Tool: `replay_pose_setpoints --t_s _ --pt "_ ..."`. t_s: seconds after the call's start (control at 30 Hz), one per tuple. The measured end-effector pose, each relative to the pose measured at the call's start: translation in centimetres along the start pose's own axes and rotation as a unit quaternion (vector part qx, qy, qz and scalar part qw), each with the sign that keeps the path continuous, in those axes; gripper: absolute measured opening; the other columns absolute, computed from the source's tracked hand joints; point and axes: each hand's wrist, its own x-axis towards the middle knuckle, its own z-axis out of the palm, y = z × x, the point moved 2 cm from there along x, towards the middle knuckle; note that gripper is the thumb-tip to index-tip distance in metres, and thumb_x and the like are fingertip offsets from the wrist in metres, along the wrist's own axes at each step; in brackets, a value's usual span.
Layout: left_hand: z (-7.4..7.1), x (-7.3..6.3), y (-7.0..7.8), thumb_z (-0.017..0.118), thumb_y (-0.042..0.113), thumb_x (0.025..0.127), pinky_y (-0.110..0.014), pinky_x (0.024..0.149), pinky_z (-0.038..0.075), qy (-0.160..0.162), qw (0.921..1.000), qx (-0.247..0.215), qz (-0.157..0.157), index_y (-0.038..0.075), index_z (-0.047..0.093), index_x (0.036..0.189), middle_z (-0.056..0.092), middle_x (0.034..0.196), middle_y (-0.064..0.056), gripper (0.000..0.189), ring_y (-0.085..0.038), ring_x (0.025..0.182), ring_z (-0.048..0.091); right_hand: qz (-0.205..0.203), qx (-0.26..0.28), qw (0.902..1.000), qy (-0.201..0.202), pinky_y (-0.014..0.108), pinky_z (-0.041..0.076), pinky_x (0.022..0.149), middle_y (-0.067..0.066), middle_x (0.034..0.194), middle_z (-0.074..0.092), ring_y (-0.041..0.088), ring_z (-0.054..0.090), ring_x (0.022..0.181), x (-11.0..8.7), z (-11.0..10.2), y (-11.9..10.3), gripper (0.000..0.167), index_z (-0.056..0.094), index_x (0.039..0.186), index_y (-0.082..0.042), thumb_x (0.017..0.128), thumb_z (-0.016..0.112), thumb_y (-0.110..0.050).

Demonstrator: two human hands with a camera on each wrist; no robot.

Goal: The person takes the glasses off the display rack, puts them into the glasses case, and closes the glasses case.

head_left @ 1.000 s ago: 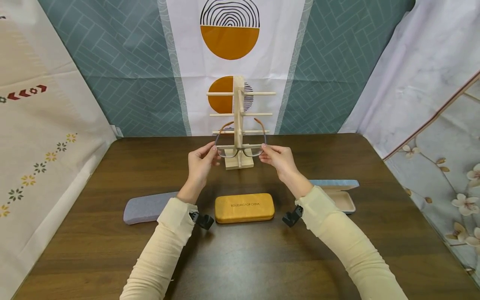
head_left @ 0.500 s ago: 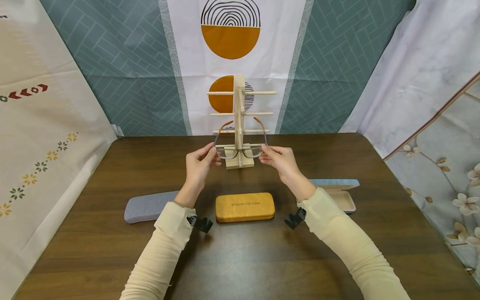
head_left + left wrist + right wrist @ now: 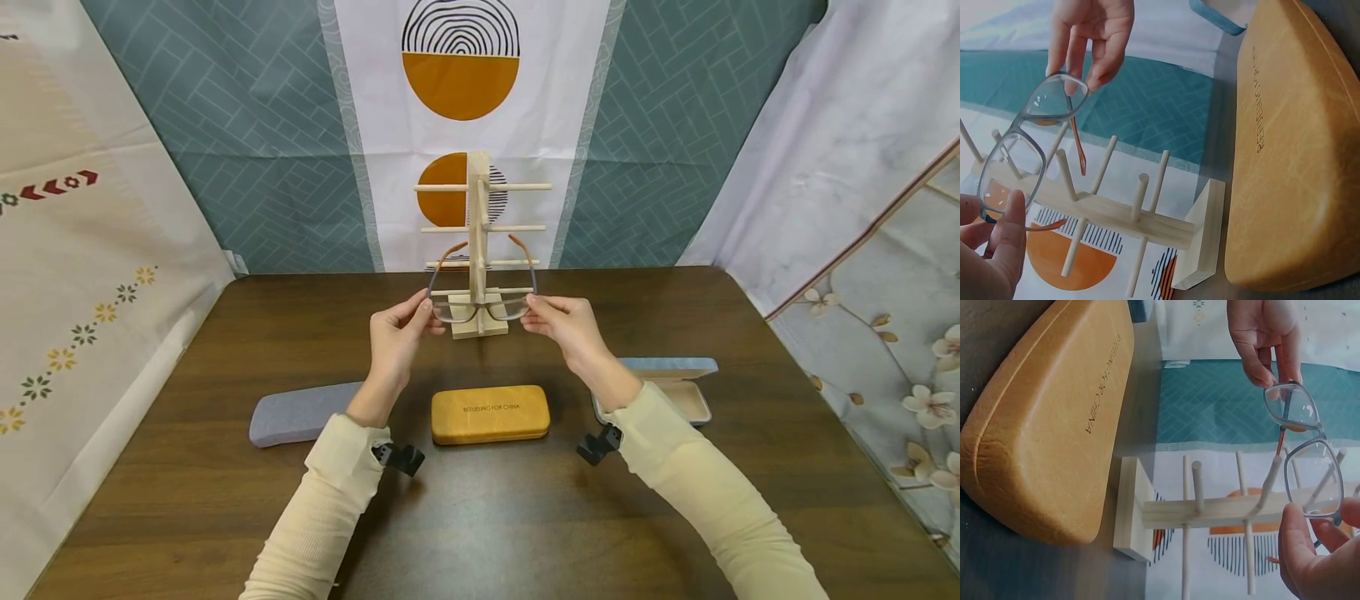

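the glasses [image 3: 1318, 434] are held up near the middle of the tabletop's [image 3: 487, 517] far edge, just in front of the wooden stand [image 3: 478, 208], front toward the near edge, temples [image 3: 1079, 149] unfolded toward the stand. whether a temple touches a rod is hard to tell. the left hand [image 3: 395, 333] pinches one outer corner of the frame between thumb and fingers; the right hand [image 3: 566, 327] pinches the other the same way, so neither has much gap left.

they look light and thin-rimmed, probably stiff across the front, springier along the temples. the lenses [image 3: 1013, 165] are likely slick and quick to smudge or scratch, and the hinges seem the weak spot. the outer corners by the hinges are the sensible hold: both sides together, evenly, thumbs off the lenses, squeezing only lightly so nothing twists.
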Motion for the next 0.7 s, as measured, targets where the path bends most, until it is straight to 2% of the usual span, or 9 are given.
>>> replay_pose_setpoints --t_s 0.23,0.43,0.7 --pt "-0.1 -0.6 0.5 0.054 -0.006 0.087 -0.025 0.059 0.054 -0.009 0.9996 -0.015 0.024 -0.018 0.052 0.116 0.064 0.068 0.0 0.031 -0.012 0.058 0.062 0.006 -0.008 0.9999 -0.011 0.027 0.053 0.071 0.004 0.072 0.064 0.013 0.063 0.067 -0.9 0.1 -0.5 0.037 0.051 0.113 0.02 0.09 0.057 -0.009" --pt "-0.2 -1.1 0.8 0.054 -0.005 0.087 -0.028 0.061 0.054 -0.016 0.9995 -0.011 0.025 -0.017 0.052 0.116 0.064 0.069 0.0 0.031 -0.012 0.059 0.063 0.003 -0.023 0.9995 -0.019 0.027 0.053 0.072 0.002 0.073 0.064 0.012 0.063 0.067 -1.4 0.1 -0.9 0.038 0.052 0.113 0.019 0.09 0.057 -0.011" --pt "-0.4 -1.9 1.2 0.055 -0.005 0.087 -0.029 0.06 0.054 -0.016 0.9995 -0.014 0.024 -0.017 0.052 0.115 0.065 0.069 -0.004 0.031 -0.012 0.058 0.063 -0.005 -0.018 0.9994 -0.03 0.026 0.053 0.07 0.001 0.071 0.064 0.012 0.063 0.066 -1.9 0.1 -1.0 0.038 0.049 0.114 0.022 0.09 0.056 -0.008"
